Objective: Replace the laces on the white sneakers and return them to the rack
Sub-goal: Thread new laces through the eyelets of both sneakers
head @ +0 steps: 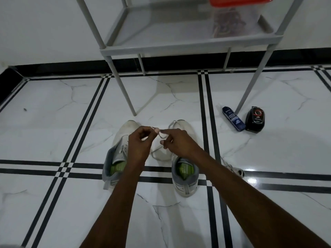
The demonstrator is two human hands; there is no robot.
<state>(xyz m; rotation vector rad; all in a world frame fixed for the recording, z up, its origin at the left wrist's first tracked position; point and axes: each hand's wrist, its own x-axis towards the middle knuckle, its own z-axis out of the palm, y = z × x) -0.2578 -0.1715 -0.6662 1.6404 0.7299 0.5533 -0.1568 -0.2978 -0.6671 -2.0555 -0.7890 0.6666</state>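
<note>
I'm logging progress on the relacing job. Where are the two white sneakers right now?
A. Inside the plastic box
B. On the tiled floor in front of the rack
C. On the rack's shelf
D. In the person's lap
B: both white sneakers stand side by side on the tiled floor before the rack, while the left hand and right hand pinch a white lace above them.

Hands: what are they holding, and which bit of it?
Both the left hand and right hand pinch a white shoelace near its top, above the two white sneakers.
</note>
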